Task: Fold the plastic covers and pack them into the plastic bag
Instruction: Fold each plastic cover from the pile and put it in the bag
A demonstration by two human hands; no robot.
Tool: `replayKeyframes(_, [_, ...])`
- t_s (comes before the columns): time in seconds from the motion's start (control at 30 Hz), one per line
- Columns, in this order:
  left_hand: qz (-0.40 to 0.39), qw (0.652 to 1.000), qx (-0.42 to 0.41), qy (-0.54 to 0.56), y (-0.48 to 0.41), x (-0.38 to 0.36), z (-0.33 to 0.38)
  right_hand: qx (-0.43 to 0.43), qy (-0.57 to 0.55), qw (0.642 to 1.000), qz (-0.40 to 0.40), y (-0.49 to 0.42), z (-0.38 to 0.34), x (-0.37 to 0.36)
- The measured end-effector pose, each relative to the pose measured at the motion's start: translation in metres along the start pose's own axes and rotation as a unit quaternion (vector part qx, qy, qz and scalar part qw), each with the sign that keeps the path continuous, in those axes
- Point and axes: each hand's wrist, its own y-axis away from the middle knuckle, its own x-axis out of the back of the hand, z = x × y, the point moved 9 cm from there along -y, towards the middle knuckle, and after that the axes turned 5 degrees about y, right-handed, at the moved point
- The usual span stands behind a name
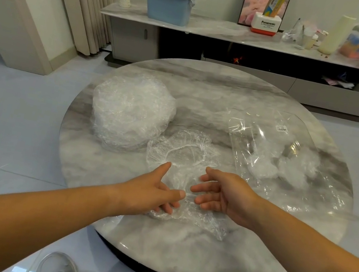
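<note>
Head view shows you at the folding step: one loose plastic cover (pixel 185 153) lies crumpled on the round table (pixel 177 250) at 6 o'clock. Your left hand (pixel 152 191) and right hand (pixel 223 194) are over its near half, fingers straight and spread, gripping nothing. I judge the next move calls for pinching the elastic rim and doubling the film over, then carrying it to the plastic bag (pixel 290 155) at 3 o'clock, which seems to hold some already; the unfolded stack (pixel 129 112) sits at 10 o'clock. Clear film on pale marble hides the cover's edges, the bag's mouth, and whether your fingertips touch.
</note>
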Motion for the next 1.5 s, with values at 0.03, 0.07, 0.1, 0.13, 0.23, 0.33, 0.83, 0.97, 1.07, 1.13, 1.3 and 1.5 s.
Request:
replayKeyframes(0.03, [0.002, 1.000, 0.000, 0.002, 0.000, 0.000, 0.001, 0.014, 0.017, 1.000, 0.005, 0.002, -0.002, 0.000])
replayKeyframes(0.07, [0.004, 1.000, 0.000, 0.005, 0.001, 0.001, 0.001, 0.029, 0.033, 0.999, 0.009, 0.005, -0.004, -0.001])
replayKeyframes(0.1, [0.005, 1.000, 0.001, 0.007, 0.001, 0.001, 0.001, 0.043, 0.049, 0.998, 0.012, 0.009, -0.006, -0.002])
replayKeyframes(0.13, [0.005, 1.000, 0.001, 0.008, 0.001, 0.001, 0.001, 0.056, 0.065, 0.996, 0.015, 0.013, -0.007, -0.002])
replayKeyframes(0.23, [0.010, 0.999, 0.010, 0.033, -0.001, 0.002, 0.000, 0.098, 0.107, 0.989, 0.022, 0.028, -0.010, 0.000])
replayKeyframes(0.33, [0.013, 0.995, 0.039, 0.089, 0.000, 0.004, -0.001, 0.164, 0.181, 0.969, 0.027, 0.045, -0.015, 0.003])
replayKeyframes(0.83, [0.160, 0.986, 0.035, 0.039, -0.008, 0.027, -0.008, 0.265, 0.633, 0.728, 0.005, 0.056, 0.021, -0.013])
replayKeyframes(0.97, [0.232, 0.959, 0.006, -0.163, -0.003, 0.045, 0.004, 0.252, 0.644, 0.722, 0.003, 0.055, 0.019, -0.016])
replayKeyframes(1.07, [0.242, 0.942, 0.019, -0.232, -0.004, 0.048, 0.002, 0.246, 0.654, 0.716, -0.007, 0.055, 0.019, -0.018])
replayKeyframes(1.13, [0.238, 0.944, 0.043, -0.223, -0.005, 0.048, -0.003, 0.236, 0.668, 0.706, -0.020, 0.054, 0.020, -0.019])
replayKeyframes(1.3, [0.216, 0.933, 0.059, -0.283, -0.006, 0.047, -0.005, 0.238, 0.681, 0.691, -0.031, 0.069, 0.008, -0.025])
replayKeyframes(1.5, [0.208, 0.917, 0.025, -0.341, 0.001, 0.040, 0.001, 0.399, 0.640, 0.651, 0.081, 0.092, -0.033, -0.040])
